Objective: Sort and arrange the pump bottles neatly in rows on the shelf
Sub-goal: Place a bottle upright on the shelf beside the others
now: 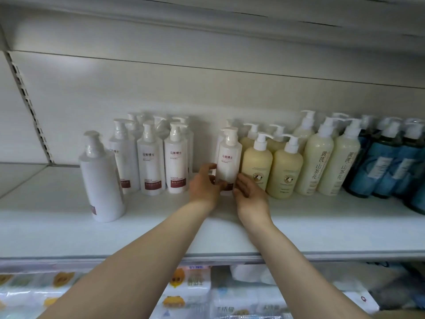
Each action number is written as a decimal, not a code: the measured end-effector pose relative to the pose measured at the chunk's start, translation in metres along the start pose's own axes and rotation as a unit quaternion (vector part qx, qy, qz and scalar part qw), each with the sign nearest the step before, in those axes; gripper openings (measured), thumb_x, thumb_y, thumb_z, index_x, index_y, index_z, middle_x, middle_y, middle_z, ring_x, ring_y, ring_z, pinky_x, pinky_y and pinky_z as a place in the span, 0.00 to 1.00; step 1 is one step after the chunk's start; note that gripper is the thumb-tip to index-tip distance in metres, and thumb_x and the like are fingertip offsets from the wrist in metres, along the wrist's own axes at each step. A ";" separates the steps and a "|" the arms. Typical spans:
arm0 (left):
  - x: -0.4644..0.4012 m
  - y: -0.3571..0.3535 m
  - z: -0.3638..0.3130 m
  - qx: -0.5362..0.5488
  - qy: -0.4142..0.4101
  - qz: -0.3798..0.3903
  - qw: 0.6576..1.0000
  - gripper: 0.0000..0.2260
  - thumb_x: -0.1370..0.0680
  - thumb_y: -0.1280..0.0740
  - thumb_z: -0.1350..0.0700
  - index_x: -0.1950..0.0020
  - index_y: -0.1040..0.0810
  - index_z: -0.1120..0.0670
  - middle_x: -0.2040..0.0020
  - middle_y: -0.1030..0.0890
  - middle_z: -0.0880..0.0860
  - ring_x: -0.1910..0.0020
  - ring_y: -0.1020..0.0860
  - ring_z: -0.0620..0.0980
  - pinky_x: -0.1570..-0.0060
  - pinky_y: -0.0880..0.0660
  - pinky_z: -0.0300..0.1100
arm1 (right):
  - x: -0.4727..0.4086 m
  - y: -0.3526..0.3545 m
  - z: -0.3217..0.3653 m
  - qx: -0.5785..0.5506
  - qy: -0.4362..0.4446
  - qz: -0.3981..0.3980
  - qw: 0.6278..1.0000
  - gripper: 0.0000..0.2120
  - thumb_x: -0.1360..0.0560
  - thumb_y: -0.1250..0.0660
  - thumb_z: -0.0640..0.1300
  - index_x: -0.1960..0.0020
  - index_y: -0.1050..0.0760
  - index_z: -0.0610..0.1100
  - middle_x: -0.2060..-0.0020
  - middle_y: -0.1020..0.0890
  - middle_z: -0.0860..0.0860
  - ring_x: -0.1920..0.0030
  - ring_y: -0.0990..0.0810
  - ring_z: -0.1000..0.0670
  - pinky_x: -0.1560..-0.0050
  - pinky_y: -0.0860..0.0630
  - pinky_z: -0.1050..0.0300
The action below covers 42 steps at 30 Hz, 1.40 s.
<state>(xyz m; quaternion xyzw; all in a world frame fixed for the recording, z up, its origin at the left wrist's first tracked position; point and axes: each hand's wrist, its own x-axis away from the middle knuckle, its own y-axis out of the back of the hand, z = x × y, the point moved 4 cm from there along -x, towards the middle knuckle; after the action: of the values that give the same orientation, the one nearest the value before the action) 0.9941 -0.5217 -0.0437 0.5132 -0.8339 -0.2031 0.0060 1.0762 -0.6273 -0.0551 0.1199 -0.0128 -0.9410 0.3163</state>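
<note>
— The white shelf (161, 231) holds the rows. Both hands work one white pump bottle (227, 162), upright beside the cream bottles (257, 164): left hand (204, 183) curled round its base, right hand (250, 194) flat-fingered against its side.

— Risk?

— It's a low hold; a shove could tip it into its neighbours.

— Count?

— Front row: five white, four cream. The blue ones (386, 162) are cut off.
</note>
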 end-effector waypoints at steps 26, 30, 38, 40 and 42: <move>0.041 0.075 0.011 0.036 -0.013 -0.161 0.986 0.18 0.19 0.34 0.57 0.30 0.30 0.57 0.36 0.28 0.52 0.52 0.27 0.42 0.46 0.33 0.36 | 0.009 -0.053 0.024 -0.051 0.010 0.049 0.997 0.16 0.19 0.37 0.39 0.32 0.25 0.46 0.38 0.19 0.50 0.38 0.21 0.52 0.30 0.28 0.46; 0.038 0.075 0.021 0.042 -0.003 -0.123 0.991 0.12 0.19 0.38 0.55 0.35 0.28 0.52 0.40 0.21 0.52 0.41 0.22 0.52 0.43 0.27 0.45 | 0.004 -0.087 0.029 -0.085 -0.053 0.159 0.982 0.22 0.16 0.42 0.51 0.23 0.34 0.50 0.25 0.30 0.54 0.26 0.31 0.55 0.22 0.39 0.49; 0.038 0.081 0.017 0.040 -0.010 -0.100 0.994 0.14 0.15 0.45 0.55 0.32 0.27 0.55 0.40 0.27 0.51 0.43 0.28 0.47 0.52 0.38 0.31 | 0.005 -0.102 0.030 -0.046 -0.044 0.180 0.982 0.28 0.21 0.44 0.60 0.23 0.33 0.54 0.25 0.30 0.58 0.26 0.33 0.59 0.21 0.41 0.50; 0.037 0.081 0.016 0.044 -0.010 -0.090 0.995 0.15 0.14 0.46 0.54 0.32 0.27 0.55 0.42 0.30 0.49 0.38 0.32 0.48 0.53 0.41 0.30 | 0.006 -0.101 0.031 -0.037 -0.032 0.179 0.983 0.25 0.18 0.44 0.58 0.23 0.34 0.54 0.25 0.30 0.57 0.26 0.33 0.58 0.22 0.40 0.50; 0.037 0.080 0.013 0.051 -0.003 -0.081 0.995 0.16 0.14 0.47 0.53 0.29 0.29 0.55 0.39 0.31 0.49 0.37 0.33 0.45 0.52 0.42 0.27 | 0.006 -0.100 0.030 -0.037 -0.023 0.175 0.984 0.23 0.17 0.44 0.56 0.23 0.34 0.53 0.25 0.30 0.57 0.26 0.33 0.58 0.22 0.40 0.51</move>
<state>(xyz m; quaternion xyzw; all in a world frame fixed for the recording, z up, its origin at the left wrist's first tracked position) 0.9057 -0.5178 -0.0356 0.5779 -0.7990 -0.1615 -0.0394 1.0051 -0.5525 -0.0369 0.0823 -0.0063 -0.8734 0.4800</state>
